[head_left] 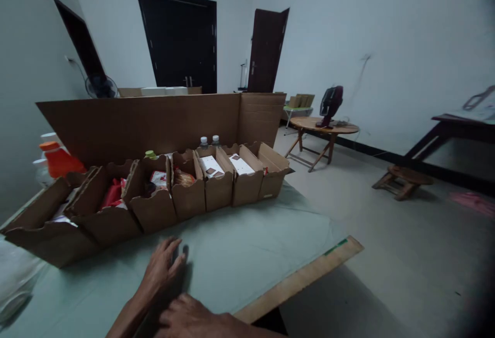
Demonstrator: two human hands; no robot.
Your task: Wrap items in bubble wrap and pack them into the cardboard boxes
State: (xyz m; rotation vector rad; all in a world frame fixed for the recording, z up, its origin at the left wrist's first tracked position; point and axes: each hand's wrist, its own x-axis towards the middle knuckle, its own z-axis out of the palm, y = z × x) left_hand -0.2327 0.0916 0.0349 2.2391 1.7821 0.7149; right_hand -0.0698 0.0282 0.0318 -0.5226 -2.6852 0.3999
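Note:
My left hand (164,262) is over the pale green tabletop (235,255), in front of the row of cardboard bins. Its thumb and fingers are apart with nothing between them. Lower down, at the bottom edge of the view, my right hand (189,318) is close to my left forearm. Its fingers curl down and their tips are hidden. Nearest to my left hand are a bin (157,212) with small packets inside and a bin (116,227) holding a red packet (113,193). Further right, one bin (218,193) contains a white box (211,166).
A tall cardboard panel (154,124) stands behind the bins. Orange-topped bottles (58,157) are at the far left, near a clear plastic bag (15,271). The table's wooden edge (305,276) runs along the right. Beyond are a round table (325,125) with a fan and a low stool (406,175).

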